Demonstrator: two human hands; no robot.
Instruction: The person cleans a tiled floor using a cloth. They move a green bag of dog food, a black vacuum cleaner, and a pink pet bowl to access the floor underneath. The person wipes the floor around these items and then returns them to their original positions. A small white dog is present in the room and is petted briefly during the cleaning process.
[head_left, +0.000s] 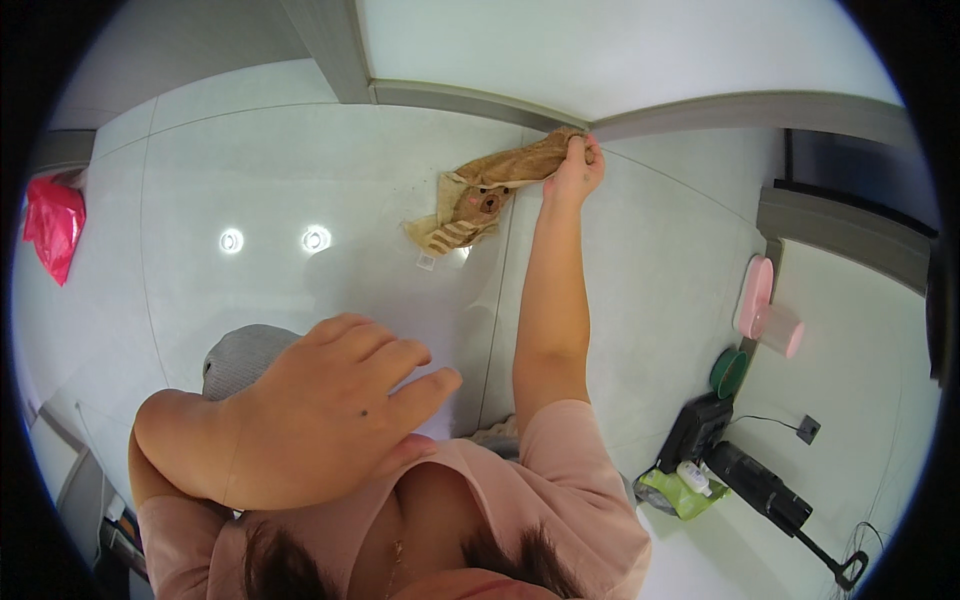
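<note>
My right hand reaches forward, its fingers closed on one end of a brown and cream cloth with a bear face and stripes. That end is bunched at the corner where grey baseboards meet; the rest of the cloth trails left over the pale tiled floor, with a small tag at its lower edge. My left hand is raised close to the camera in front of my chest, its back to the camera, fingers bent and apart, holding nothing visible. The palm is hidden.
Grey baseboard borders the floor ahead. A pink bag lies far left. Along the right wall are a pink pet feeder, a green bowl, a black device, a green bag and a black stick vacuum cleaner.
</note>
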